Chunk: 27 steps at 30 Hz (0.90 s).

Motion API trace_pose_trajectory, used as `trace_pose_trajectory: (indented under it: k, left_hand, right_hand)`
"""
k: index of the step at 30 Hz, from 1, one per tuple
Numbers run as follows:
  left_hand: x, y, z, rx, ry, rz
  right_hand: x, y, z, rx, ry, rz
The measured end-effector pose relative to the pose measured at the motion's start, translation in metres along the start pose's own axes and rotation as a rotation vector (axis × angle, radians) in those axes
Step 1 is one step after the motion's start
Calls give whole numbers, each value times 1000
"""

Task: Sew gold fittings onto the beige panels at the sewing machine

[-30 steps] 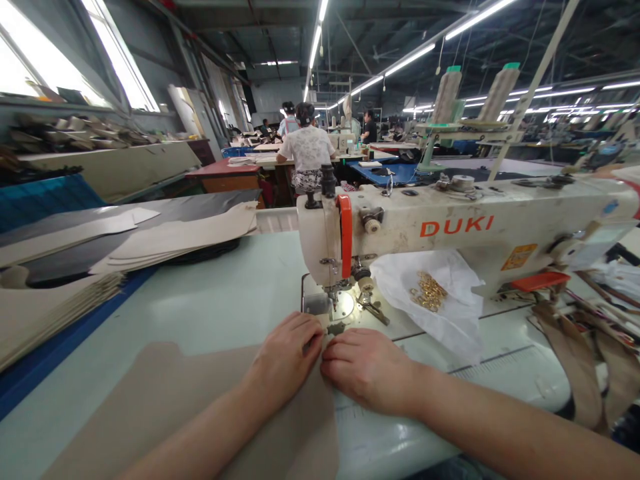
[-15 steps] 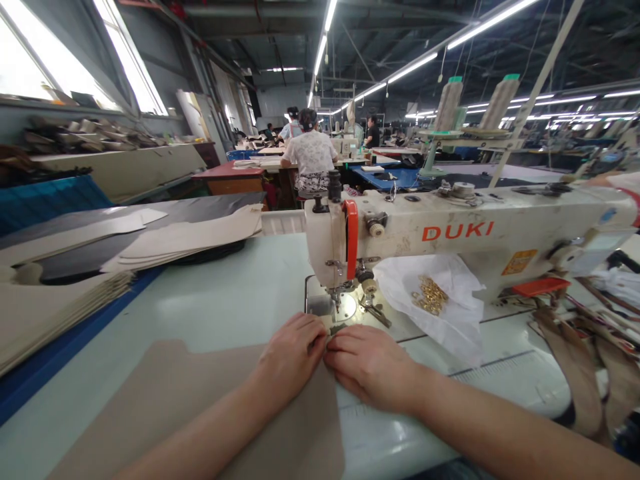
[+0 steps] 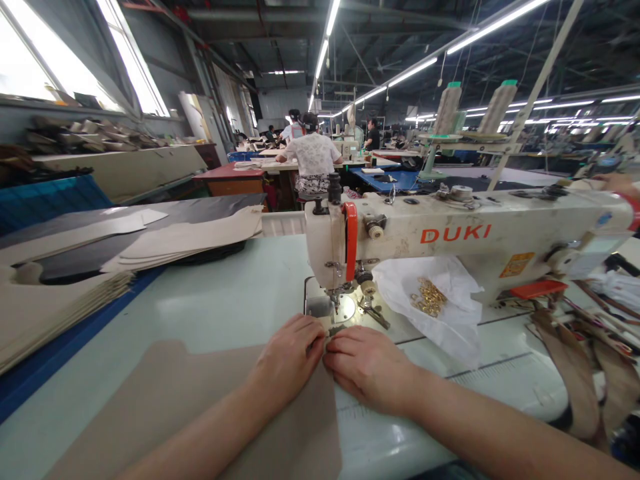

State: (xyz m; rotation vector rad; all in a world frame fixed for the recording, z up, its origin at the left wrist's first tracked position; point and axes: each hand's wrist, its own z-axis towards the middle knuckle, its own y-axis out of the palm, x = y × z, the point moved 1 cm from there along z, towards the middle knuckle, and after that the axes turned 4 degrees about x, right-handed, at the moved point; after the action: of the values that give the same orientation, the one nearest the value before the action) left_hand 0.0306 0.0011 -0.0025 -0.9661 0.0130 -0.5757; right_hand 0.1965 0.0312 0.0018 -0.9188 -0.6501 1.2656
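A taupe fabric panel lies flat on the pale green sewing table, its upper right corner under my fingers. My left hand pinches that corner, with thumb and fingertips pressed together. Close against it, my right hand has its fingers curled in at the same edge. A small dark scrap-like bit shows just beyond the right fingertips; its kind cannot be made out. Both hands are just in front of the needle and presser foot of the sewing machine. My fingertips partly hide what they grip.
A white plastic bag with gold metal pieces sits under the machine arm. Brown straps are heaped at the right. Stacked beige panels stand at the left. Thread cones rise behind. Ahead, a person sits at another table.
My hands hold almost the same place at the panel's corner. The view has shifted very slightly. The person ahead has moved their arms outward.
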Motion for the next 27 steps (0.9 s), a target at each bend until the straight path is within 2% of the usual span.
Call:
trace_pose_trajectory:
  k: [16, 27]
  left_hand:
    - [-1, 0, 0, 32, 15, -9]
    - [1, -1, 0, -14, 12, -8]
  right_hand:
    - [-1, -1, 2, -12, 21, 4]
    - [-1, -5, 2, 16, 57, 22]
